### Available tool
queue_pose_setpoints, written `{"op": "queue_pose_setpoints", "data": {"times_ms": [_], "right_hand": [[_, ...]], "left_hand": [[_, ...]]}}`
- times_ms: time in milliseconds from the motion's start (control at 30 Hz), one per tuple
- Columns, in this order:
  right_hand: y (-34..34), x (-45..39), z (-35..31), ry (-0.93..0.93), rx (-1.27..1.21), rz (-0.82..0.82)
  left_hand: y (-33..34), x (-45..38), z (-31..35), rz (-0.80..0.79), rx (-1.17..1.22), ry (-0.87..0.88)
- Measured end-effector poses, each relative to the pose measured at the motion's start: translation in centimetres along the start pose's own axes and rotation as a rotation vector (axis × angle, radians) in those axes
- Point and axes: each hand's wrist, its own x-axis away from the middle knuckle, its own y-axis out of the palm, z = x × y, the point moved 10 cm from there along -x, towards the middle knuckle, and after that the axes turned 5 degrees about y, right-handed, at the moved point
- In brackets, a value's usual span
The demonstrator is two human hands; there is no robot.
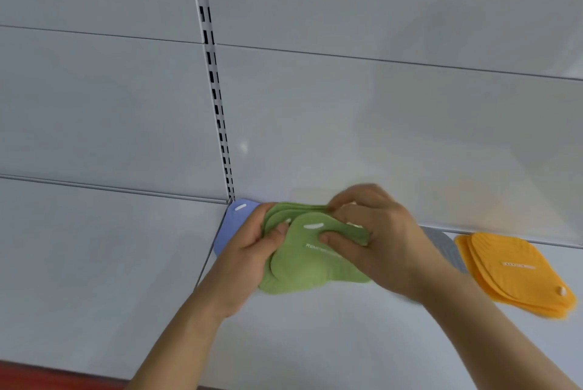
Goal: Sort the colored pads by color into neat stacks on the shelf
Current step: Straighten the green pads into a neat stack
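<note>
Several green pads [303,266] lie fanned in a loose stack on the white shelf [315,342], near the back wall. My left hand [252,251] grips the stack's left edge, thumb on top. My right hand [375,241] pinches the top green pads from the right, fingers curled over their far edge. A blue pad [232,222] lies flat behind my left hand, partly covered by it and the green pads. A grey pad [444,246] peeks out behind my right wrist. To the right sits a stack of orange pads [517,273], slightly fanned.
The white back panel [347,121] rises right behind the pads, with a slotted upright rail [217,90] meeting the shelf at the blue pad. A seam between shelf boards runs forward from there. The shelf's front edge with a red strip [47,377] is at the lower left.
</note>
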Motion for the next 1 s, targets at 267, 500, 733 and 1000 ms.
{"op": "queue_pose_setpoints", "data": {"times_ms": [267,500,733,1000], "right_hand": [[3.0,0.7,0.6,0.000,-0.003,-0.055],[3.2,1.6,-0.1,0.046,0.007,0.133],[5.3,2.2,-1.6,-0.030,0.104,0.040],[2.3,1.5,2.9,0.117,0.036,0.145]], "left_hand": [[2.1,1.1,-1.1,-0.051,0.038,-0.081],[2.6,1.9,-0.2,-0.124,-0.162,0.055],[1.6,1.8,-0.3,0.004,-0.246,0.139],[-0.5,2.2,-0.1,0.119,-0.348,0.168]]}}
